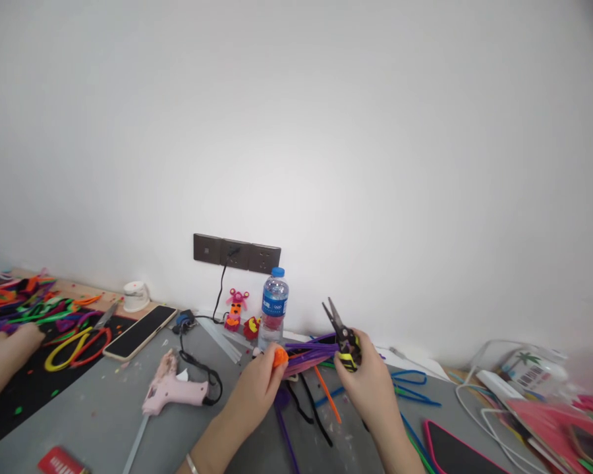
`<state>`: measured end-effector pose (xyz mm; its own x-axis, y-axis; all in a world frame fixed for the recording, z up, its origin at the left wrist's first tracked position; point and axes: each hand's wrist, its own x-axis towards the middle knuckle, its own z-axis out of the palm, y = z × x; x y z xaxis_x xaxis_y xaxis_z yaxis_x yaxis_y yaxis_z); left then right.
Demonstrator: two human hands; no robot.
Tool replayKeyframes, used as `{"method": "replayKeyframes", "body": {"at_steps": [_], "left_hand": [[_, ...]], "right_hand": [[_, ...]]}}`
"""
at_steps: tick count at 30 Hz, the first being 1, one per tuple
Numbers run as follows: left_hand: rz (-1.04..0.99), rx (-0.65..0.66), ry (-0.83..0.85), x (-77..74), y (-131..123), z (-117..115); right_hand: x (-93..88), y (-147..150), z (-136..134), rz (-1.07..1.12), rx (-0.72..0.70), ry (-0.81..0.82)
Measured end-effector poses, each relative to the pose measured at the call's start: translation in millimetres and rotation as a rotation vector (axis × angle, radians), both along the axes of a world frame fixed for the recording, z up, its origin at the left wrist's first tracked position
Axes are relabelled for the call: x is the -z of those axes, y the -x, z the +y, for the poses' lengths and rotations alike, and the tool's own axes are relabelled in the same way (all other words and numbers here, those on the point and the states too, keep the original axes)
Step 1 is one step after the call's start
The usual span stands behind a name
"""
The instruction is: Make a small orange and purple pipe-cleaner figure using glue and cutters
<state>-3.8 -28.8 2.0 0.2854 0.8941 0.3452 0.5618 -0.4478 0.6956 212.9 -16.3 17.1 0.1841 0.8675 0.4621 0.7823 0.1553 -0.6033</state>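
Observation:
My left hand [259, 378] is closed, thumb and fingers pinching a small orange fuzzy piece [280, 356] that looks like coiled pipe cleaner. My right hand [368, 375] grips snips [344, 339] with black-and-yellow handles; their pointed blades stand slightly apart, aimed up and left. Between my hands lies a bundle of purple pipe cleaners [309, 352]. Beneath it are black pipe cleaners [319, 418] and an orange pipe cleaner [329, 395]. Blue pipe cleaners [415, 388] lie to the right of my right hand. The blades touch nothing that I can see.
Behind my left hand stand a water bottle [275, 306] and a small pink-orange figure [234, 309]. A pink glue gun [172, 388], phone [141, 332] and yellow-red scissors [82, 345] lie left, near another person's hand [17, 342]. Right are a pink-edged phone [454, 451] and white cables [474, 401].

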Motion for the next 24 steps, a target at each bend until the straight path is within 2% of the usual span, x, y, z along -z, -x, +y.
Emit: {"method": "replayKeyframes", "body": {"at_steps": [3, 5, 10, 13, 19, 24], "left_hand": [[-0.003, 0.007, 0.004, 0.6, 0, -1], [-0.002, 0.003, 0.01, 0.2, 0, -2], [-0.038, -0.005, 0.007, -0.9, -1, -3], [-0.062, 0.042, -0.021, -1.7, -1, -3], [-0.053, 0.074, -0.033, 3.6, 0, 1], [0.002, 0.092, -0.009, 10.7, -1, 5]], "right_hand": [[-2.4, 0, 0, 0.06, 0.066, -0.065], [-0.8, -2, 1, 0.034, 0.092, -0.015], [13.4, -6, 5, -0.17, 0.143, 0.354], [21.3, -1, 7, -0.247, 0.177, 0.479], [30.2, 7, 6, -0.351, 0.254, 0.561], [34.0, 5, 10, -0.351, 0.28, 0.502]]}}
